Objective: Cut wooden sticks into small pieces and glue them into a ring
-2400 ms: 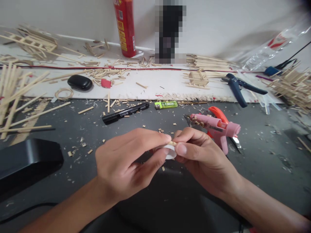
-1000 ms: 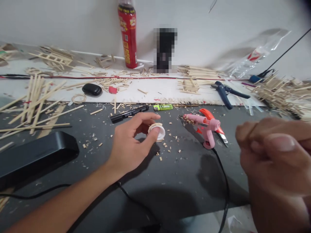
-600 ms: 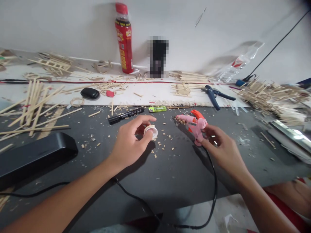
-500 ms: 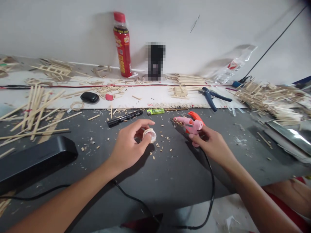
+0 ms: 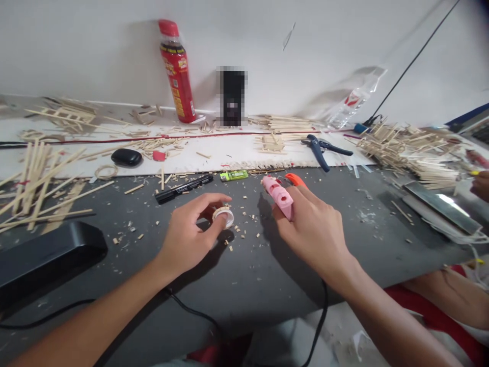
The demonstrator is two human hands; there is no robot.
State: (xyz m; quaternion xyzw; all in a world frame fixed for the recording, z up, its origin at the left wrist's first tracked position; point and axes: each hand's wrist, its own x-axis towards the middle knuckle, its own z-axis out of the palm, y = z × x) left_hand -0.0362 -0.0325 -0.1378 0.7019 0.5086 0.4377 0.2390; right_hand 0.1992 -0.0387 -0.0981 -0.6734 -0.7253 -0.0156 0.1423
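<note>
Left hand (image 5: 187,237) pinches white ring (image 5: 223,216); right hand (image 5: 311,232) grips half-hidden glue gun (image 5: 280,196).

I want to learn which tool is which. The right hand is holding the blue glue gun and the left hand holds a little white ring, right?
Not quite: the glue gun is pink, not blue, as the head view shows. The right hand does hold it, and the left hand holds the little white ring. The blue tool is the pliers, lying farther back.

pink glue gun (image 5: 278,195), white ring (image 5: 223,216) (tan-edged), black marker (image 5: 184,182), green lighter (image 5: 234,175)
</note>
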